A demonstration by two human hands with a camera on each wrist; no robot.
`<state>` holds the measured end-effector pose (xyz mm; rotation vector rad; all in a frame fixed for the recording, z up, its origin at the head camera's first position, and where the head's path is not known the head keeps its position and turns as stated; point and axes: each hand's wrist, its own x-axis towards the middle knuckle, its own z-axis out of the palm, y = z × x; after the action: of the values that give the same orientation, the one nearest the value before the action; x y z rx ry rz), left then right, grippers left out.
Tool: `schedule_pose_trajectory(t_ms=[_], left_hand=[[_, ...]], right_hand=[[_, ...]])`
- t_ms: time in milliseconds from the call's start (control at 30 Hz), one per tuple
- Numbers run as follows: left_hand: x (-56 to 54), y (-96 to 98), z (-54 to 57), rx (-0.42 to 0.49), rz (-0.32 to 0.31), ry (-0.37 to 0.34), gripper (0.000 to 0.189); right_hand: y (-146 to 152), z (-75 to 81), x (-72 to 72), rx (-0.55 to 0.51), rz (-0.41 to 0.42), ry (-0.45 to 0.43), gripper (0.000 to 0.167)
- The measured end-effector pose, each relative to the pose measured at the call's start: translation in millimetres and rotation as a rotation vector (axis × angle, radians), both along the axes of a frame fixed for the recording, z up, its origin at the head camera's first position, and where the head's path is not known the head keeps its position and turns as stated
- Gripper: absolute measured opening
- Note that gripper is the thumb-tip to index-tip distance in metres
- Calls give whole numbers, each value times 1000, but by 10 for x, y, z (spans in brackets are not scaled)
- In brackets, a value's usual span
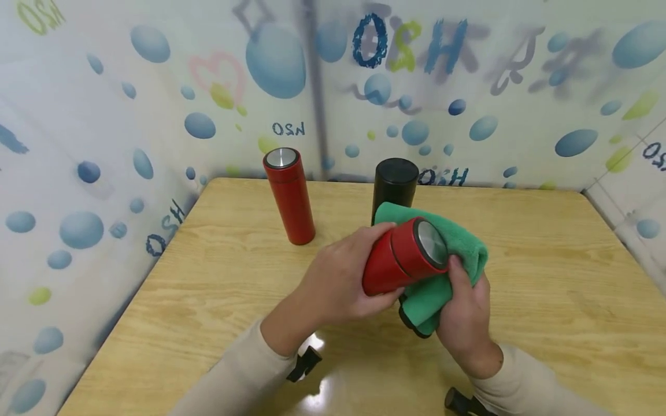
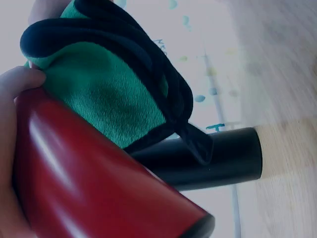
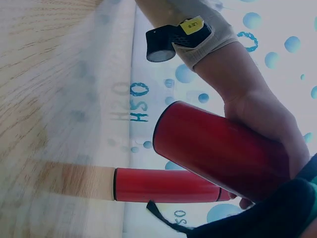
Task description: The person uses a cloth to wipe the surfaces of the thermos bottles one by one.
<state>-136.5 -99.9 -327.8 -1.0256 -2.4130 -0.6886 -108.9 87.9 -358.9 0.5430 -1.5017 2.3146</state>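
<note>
My left hand grips a red thermos flask round its body, tilted with its silver-topped lid toward the right. A green cloth with dark edging is pinched in my right hand, thumb on top, and lies against the lid end of the flask. In the left wrist view the folded cloth overlaps the upper end of the red flask. From the right wrist view, the flask's dark-rimmed base points away from the cloth, above the table.
A second red flask stands upright at the back left of the wooden table. Behind the cloth stands a black flask, partly hidden. A patterned wall borders the table's far edge. Each wrist wears a small black camera.
</note>
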Motion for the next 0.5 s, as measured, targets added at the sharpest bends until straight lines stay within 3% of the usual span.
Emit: schedule_pose_trajectory(t_ms=[233,500], left_hand=[[-32,-3,6,-47,14,-6,86],[-37,-9,-55,-44,30,-14,87]], right_hand=[[-8,-5,8,-57,-74,28,30],[-36,-44,-15,-76,-104,165,36]])
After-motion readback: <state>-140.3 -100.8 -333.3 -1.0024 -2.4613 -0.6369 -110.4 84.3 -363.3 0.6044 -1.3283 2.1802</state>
